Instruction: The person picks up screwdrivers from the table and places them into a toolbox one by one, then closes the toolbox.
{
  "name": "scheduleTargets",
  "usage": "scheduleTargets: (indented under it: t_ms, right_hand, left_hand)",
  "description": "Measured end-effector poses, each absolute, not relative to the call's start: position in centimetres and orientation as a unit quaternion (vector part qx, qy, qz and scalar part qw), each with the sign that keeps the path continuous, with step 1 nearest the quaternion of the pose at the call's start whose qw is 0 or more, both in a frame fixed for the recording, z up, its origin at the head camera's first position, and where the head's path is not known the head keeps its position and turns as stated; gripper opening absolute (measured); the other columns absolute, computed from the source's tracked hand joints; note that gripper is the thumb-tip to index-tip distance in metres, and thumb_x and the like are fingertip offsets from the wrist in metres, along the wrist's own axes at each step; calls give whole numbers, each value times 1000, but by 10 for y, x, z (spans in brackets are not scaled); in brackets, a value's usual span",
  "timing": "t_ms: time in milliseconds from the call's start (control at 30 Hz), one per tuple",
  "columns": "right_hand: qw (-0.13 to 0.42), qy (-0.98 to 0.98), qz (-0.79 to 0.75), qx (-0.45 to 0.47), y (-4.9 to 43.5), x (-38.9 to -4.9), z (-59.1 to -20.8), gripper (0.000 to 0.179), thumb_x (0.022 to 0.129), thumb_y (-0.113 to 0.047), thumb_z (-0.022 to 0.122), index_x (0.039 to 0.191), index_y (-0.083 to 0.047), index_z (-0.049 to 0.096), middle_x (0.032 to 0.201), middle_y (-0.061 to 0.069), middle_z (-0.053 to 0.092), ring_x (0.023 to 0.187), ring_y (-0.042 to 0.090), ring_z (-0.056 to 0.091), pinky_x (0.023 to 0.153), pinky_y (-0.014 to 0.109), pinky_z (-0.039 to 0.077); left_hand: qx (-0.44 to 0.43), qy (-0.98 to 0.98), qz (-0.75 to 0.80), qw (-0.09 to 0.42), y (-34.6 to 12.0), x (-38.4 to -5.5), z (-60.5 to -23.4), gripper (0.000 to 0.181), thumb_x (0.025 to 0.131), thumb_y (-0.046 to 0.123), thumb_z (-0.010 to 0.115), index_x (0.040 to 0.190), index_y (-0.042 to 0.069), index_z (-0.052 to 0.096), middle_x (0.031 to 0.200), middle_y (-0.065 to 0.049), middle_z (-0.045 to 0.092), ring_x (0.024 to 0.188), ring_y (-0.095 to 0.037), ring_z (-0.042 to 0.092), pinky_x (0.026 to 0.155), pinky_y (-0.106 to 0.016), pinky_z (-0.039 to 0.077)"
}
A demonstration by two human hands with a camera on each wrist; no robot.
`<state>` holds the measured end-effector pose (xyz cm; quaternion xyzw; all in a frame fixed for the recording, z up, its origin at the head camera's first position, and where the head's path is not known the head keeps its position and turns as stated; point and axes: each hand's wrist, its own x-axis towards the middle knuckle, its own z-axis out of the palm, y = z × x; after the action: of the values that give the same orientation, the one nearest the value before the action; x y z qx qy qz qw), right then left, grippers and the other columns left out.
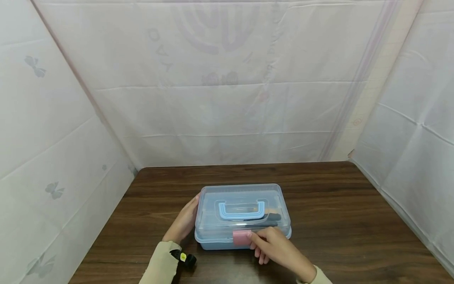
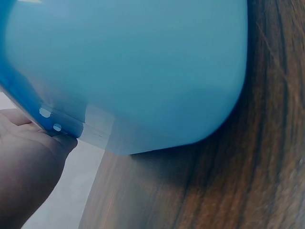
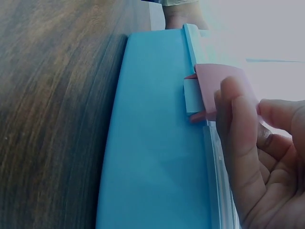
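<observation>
A light blue plastic storage box (image 1: 213, 246) with a clear lid (image 1: 213, 228) and a blue carrying handle (image 1: 242, 216) sits on the table. My left hand (image 1: 184, 221) lies along the box's left side, its thumb (image 2: 59, 143) near the lid rim. At the front, my right hand (image 1: 278, 250) pinches the pink latch (image 1: 241, 238) by its right edge between thumb and index finger. In the right wrist view the latch (image 3: 212, 81) is swung out from the box's front wall. Dark items (image 1: 272, 217) show through the lid.
The dark wood table (image 1: 337, 209) extends on both sides of the box. White printed sheeting (image 1: 227, 110) hangs behind it and at both sides. A black strap device (image 1: 186, 258) is worn on the left wrist over a pale sleeve (image 1: 161, 262).
</observation>
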<state>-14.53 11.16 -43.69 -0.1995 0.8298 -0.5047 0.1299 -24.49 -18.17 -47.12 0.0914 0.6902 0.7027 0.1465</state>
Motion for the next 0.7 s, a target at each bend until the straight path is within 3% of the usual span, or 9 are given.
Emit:
scheduleTargets:
  t_ms: [533,700]
  right_hand:
    - [151,815,-522,-201,112,-143,-443,53,99,-39,49,72,3,66,55,4,63,41,5,57,43,49,51]
    - [157,822,-510,-200,112,-142,-447,50,99,-37,49,73,2,68,55,1,63,41,5,57,42,46,51]
  left_hand:
    - [95,688,704,147,-182,-245,-472,69,103,50,26,154,6,14,162,-12,10,150,-29,1,120,-50,4]
    - [92,685,707,148,-182,-245,-472,69,102,51,27,154,7,16,162,-11,11,150,-28,2,120,-50,4]
